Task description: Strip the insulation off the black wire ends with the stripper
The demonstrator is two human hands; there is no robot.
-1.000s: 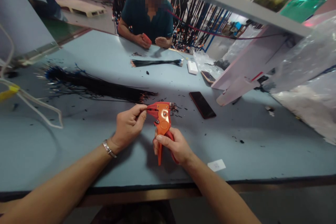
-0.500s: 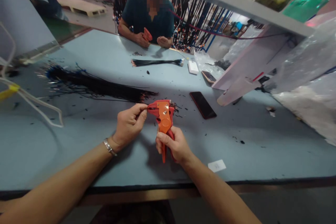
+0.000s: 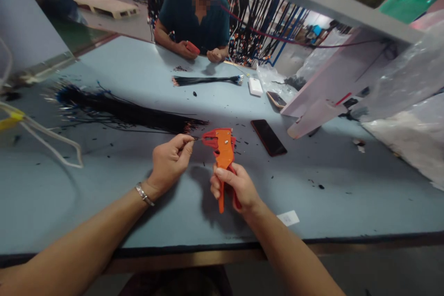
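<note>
My right hand (image 3: 235, 186) is closed round the handles of an orange and red wire stripper (image 3: 225, 150), its jaws pointing left. Between the thumb and forefinger of my left hand (image 3: 172, 158) a thin black wire (image 3: 197, 138) is pinched. The wire's short end sticks out toward the stripper's jaws; whether it reaches between them is too small to tell. Just beyond my left hand lies a long bundle of black wires (image 3: 132, 112), with bare-looking coppery ends at its right. Small dark scraps lie on the table behind the stripper.
Across the table (image 3: 138, 229) a co-worker (image 3: 194, 18) holds a red tool. Near them lie a smaller wire bundle (image 3: 208, 80) and a white box (image 3: 255, 87). A dark phone (image 3: 268, 137), a white label (image 3: 288, 218) and a shelf post (image 3: 322, 76) stand or lie to the right.
My right hand and the wire stripper have shifted slightly right, away from my left hand. A short stretch of wire now shows between my left fingertips and the jaws.
</note>
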